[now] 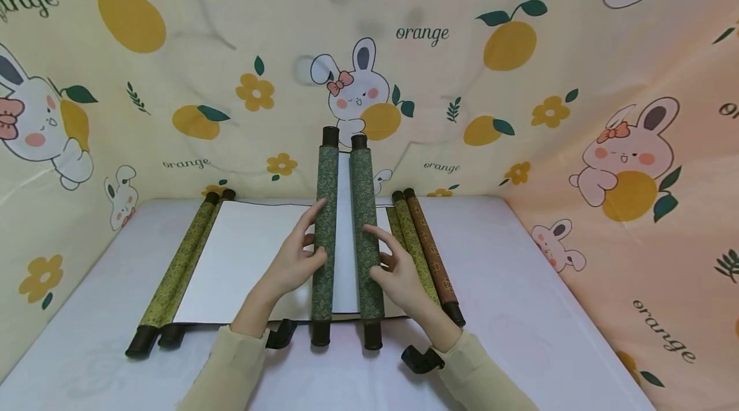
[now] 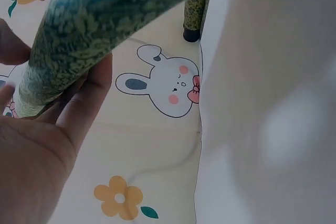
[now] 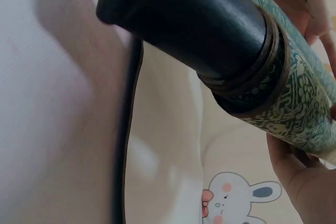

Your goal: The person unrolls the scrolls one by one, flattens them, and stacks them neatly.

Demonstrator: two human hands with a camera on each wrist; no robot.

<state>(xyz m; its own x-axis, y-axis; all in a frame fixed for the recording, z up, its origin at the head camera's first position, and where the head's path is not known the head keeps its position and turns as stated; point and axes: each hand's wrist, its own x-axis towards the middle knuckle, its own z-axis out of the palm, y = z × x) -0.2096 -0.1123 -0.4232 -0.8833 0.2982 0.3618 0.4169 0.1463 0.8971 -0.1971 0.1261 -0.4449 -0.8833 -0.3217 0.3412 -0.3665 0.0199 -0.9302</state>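
Observation:
Held upright above the white sheet, a scroll with green patterned rolls (image 1: 325, 225) and dark end knobs shows a narrow strip of white paper (image 1: 344, 238) between its two rolls. My left hand (image 1: 297, 263) grips the left roll, thumb on the near side and fingers reaching around it, as the left wrist view also shows. The right roll (image 1: 366, 231) is in the grip of my right hand (image 1: 400, 273). One dark knob (image 3: 210, 30) looms large in the right wrist view.
Beneath lies a wide white sheet (image 1: 231, 257). Yellow-green rolls (image 1: 181, 257) lie along its left side. More yellow-green rolls (image 1: 417, 238) and a brown roll (image 1: 433, 251) lie at its right, on the white-covered table (image 1: 508, 334). Printed cloth (image 1: 427, 90) hangs behind.

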